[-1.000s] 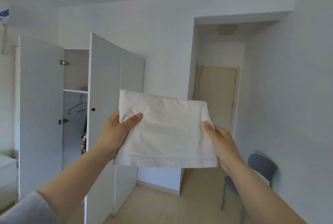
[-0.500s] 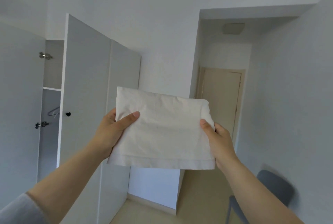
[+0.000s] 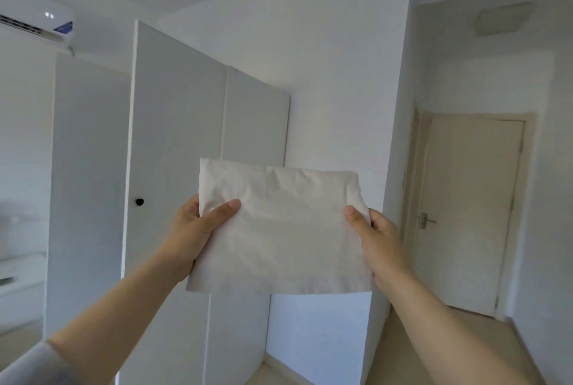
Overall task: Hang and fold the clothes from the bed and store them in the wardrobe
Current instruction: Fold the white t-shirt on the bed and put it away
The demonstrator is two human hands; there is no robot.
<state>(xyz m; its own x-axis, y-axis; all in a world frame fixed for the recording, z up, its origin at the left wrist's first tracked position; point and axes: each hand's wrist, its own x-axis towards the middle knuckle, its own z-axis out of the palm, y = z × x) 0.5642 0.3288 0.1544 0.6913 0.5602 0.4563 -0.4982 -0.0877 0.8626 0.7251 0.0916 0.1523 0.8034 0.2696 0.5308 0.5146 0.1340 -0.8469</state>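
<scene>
White-walled bedroom, wardrobe (image 3: 173, 167) with black-knobbed door at left. Folded white cloth (image 3: 279, 226) (creased) held up mid-air: left hand (image 3: 198, 229) and right hand (image 3: 376, 239) each pinch a side edge.

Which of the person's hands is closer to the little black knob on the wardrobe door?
Left. The left hand grips the folded white cloth just right of the black knob; the right hand holds its opposite edge, farther right.

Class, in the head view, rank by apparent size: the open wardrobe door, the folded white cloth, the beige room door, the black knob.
1. the open wardrobe door
2. the folded white cloth and the beige room door: about alike, cloth nearer the camera, so unranked
3. the black knob
</scene>
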